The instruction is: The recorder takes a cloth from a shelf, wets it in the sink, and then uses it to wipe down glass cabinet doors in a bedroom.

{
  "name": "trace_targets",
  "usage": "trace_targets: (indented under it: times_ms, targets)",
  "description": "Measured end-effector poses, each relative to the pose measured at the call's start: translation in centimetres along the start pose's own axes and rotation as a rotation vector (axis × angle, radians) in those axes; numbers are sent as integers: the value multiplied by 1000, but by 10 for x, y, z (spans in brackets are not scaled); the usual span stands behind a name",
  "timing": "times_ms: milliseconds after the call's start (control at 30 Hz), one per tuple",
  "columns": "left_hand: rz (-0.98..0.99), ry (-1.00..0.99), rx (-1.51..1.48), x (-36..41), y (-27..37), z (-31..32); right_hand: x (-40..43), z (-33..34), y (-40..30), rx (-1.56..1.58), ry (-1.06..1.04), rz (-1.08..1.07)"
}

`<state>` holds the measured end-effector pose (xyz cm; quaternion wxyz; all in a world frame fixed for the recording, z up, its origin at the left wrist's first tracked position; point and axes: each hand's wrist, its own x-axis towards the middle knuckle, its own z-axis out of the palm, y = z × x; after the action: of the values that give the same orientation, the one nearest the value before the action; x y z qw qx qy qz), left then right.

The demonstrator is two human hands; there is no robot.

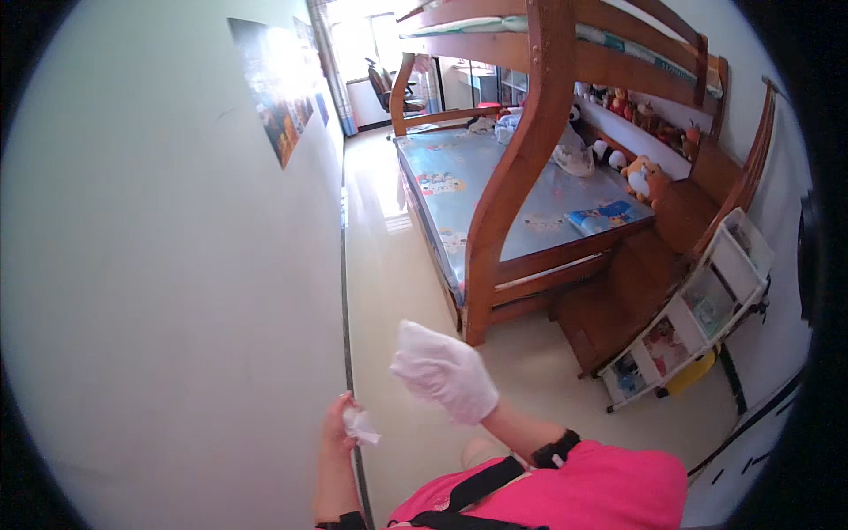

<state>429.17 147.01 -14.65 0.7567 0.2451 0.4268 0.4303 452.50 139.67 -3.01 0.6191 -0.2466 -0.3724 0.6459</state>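
My left hand [336, 424] is closed around a small crumpled white tissue or cloth [360, 426], low beside the white wall. A pale pinkish-white cloth [442, 374] covers my right hand entirely, like a mitt. The right hand is raised in front of me above the tiled floor, apart from the bed. Its fingers are hidden under the fabric, so their pose does not show.
A wooden bunk bed [510, 179] with a blue printed mat stands ahead. Wooden steps [616, 298] and a white tiered rack [692, 315] are at right. Plush toys [642, 179] line the bed's far side. Posters [271, 86] hang on the left wall; a desk chair [391, 89] is beyond.
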Motion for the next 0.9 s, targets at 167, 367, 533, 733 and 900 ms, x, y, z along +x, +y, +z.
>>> trace_targets:
  times_ms: [167,367,533,733,900]
  targets:
    - [-62,-87,154,124,34,38,74,-110,-13,-343,48,-80]
    - [-157,152,193,266,115,68,233,-234,6,533,-133,130]
    - [-9,-87,204,379,196,66,380,-182,-48,181,62,89]
    - [-97,-49,50,515,245,87,566,-210,-28,-219,-15,28]
    - [-116,-143,32,662,323,129,715,-287,-9,-145,56,122]
